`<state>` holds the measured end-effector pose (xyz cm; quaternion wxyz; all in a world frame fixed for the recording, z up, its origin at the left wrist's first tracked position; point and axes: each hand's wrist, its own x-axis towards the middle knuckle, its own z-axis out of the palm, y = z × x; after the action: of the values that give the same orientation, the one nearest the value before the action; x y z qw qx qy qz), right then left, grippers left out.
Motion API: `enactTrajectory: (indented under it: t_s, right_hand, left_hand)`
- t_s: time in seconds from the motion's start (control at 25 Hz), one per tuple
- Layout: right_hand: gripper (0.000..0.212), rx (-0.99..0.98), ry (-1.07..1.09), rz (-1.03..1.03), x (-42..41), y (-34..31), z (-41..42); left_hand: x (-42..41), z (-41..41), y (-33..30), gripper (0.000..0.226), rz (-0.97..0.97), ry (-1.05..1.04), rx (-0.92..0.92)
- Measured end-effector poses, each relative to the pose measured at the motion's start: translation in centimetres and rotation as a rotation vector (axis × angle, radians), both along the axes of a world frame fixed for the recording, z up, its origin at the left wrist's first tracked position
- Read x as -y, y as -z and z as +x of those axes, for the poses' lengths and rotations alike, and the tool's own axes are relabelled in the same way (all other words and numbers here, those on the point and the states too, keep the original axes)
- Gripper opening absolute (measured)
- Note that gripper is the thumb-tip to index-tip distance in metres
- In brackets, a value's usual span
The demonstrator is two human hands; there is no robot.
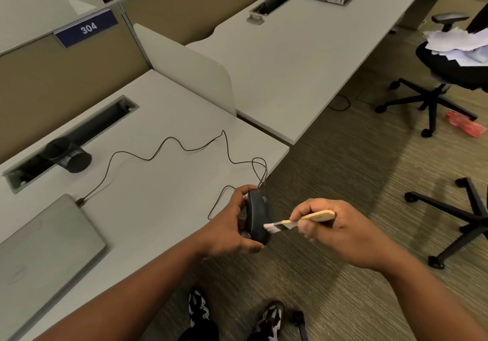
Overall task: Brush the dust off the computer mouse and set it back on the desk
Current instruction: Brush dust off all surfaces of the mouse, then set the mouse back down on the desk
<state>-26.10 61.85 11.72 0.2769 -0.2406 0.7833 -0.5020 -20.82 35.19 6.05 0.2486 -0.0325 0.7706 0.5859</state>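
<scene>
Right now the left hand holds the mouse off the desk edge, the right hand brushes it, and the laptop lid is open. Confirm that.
One detail is wrong: the laptop is closed, its lid lying flat on the desk, as the head view shows. The rest stands: the left hand holds the mouse off the desk edge and the right hand brushes it with the brush.

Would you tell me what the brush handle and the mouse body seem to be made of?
The brush handle looks like pale unfinished wood: light tan, matte, though motion blur hides any grain. The mouse looks like dark grey moulded plastic with a smooth, dull finish.
</scene>
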Motion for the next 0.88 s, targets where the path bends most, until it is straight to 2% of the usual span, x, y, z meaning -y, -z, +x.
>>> enactTrajectory:
  t_s: [0.12,0.2,0.28,0.32,0.44,0.52,0.8,0.88]
  right_hand:
    - [0.021,0.118,0.288,-0.168,0.9,1.1,0.5]
    - [0.018,0.074,0.385,-0.145,2.9,2.5,1.0]
    - [0.013,-0.01,0.381,-0.036,4.9,3.4,1.6]
    - [0.019,-0.031,0.372,0.01,5.9,3.5,1.9]
    - [0.052,-0.048,0.371,0.087,8.6,3.6,2.1]
    - [0.062,-0.057,0.379,0.122,10.2,3.5,1.9]
    - [0.06,-0.131,0.395,0.102,16.9,2.4,-1.6]
    - [0.059,-0.163,0.366,0.087,19.6,1.4,-3.3]
  left_hand:
    - [0.1,0.0,-0.1,0.117,-0.017,-0.012,-0.025]
    - [0.2,-0.1,-0.2,0.119,-0.023,-0.031,-0.045]
    - [0.4,0.0,-0.2,0.12,-0.019,-0.062,-0.069]
    - [0.5,0.0,-0.2,0.12,-0.023,-0.079,-0.082]
    - [1.0,-0.2,-0.4,0.118,-0.038,-0.112,-0.126]
    - [1.5,-0.4,-0.4,0.117,-0.047,-0.131,-0.151]
    - [6.9,-2.5,-0.4,0.13,-0.039,-0.199,-0.183]
    - [9.4,-3.4,-0.6,0.124,-0.079,-0.217,-0.158]
